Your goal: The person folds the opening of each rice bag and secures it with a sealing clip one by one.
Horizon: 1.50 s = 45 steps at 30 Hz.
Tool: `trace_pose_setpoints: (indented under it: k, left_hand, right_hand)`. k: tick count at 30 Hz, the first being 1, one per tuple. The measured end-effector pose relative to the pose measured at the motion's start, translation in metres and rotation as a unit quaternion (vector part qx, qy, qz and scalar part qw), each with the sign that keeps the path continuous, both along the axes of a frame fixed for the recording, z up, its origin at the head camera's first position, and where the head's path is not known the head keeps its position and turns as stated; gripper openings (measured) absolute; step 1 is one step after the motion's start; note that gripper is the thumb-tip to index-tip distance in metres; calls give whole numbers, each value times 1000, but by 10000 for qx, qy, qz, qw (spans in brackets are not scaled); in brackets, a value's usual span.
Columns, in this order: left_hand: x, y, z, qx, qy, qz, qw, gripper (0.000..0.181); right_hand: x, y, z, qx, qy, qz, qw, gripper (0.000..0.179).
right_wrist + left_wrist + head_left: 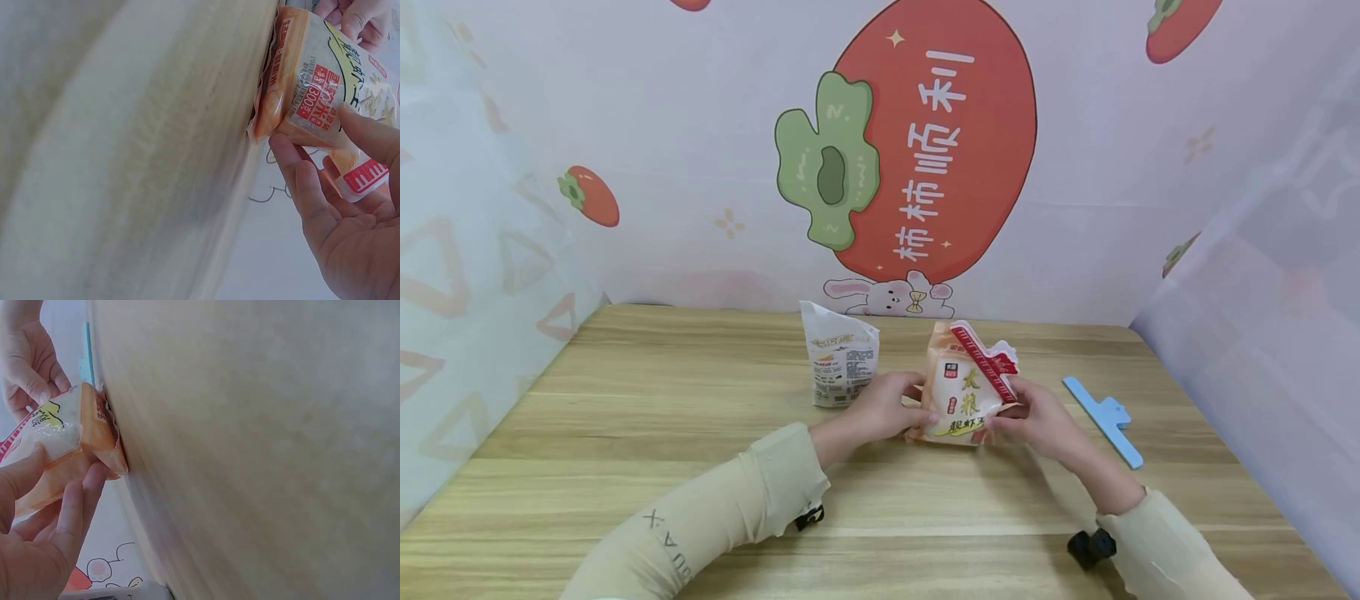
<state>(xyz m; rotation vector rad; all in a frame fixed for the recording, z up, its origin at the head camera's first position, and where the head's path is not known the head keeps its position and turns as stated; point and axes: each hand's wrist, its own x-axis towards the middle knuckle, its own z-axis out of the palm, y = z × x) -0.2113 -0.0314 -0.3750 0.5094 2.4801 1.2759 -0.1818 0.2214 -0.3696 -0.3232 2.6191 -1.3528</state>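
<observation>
An orange and white rice bag [957, 392] stands on the wooden table between both hands. A red and white bag clip [983, 360] runs slantwise across its upper right corner. My left hand [889, 408] grips the bag's left side, thumb on the front and fingers around the side edge. On the opposite side my right hand [1047, 421] holds it near the clip's lower end. In the right wrist view the right thumb presses the front of the bag, with the fingers [306, 181] behind it. The bag's lower edge is at the tabletop.
A white printed packet [841, 358] stands upright just left of the rice bag, behind the left hand. To the right lies a light blue bag clip [1105, 421]. A patterned cloth backdrop [700, 167] rises behind the table [647, 392] and along its sides.
</observation>
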Motion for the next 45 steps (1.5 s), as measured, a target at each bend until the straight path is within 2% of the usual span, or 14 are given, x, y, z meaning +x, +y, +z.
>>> trace_pose_setpoints:
  k: [5, 9, 19, 29, 40, 45]
  left_hand:
    - [-4, 5, 2, 33, -206, 265, 9994, 48]
    - [-5, 7, 1, 37, -186, 373, 9991, 48]
    - [-6, 18, 5, 65, -202, 542, 9983, 51]
    - [-8, 22, 7, 9, -263, 705, 9972, 49]
    - [-10, 19, 0, 367, -561, 578, 9961, 53]
    - [-3, 14, 2, 217, -400, 430, 9980, 56]
  right_hand:
    - [-5, 2, -1, 0, 75, 45, 10000, 54]
    - [-10, 4, -2, -2, 66, 96, 9999, 54]
    - [-23, 14, -2, 226, 137, 38, 9996, 54]
    - [-27, 15, -1, 248, 141, 10, 9996, 57]
    - [-26, 18, -4, 246, 65, -111, 9996, 59]
    - [-19, 17, 3, 48, 169, -144, 9997, 67]
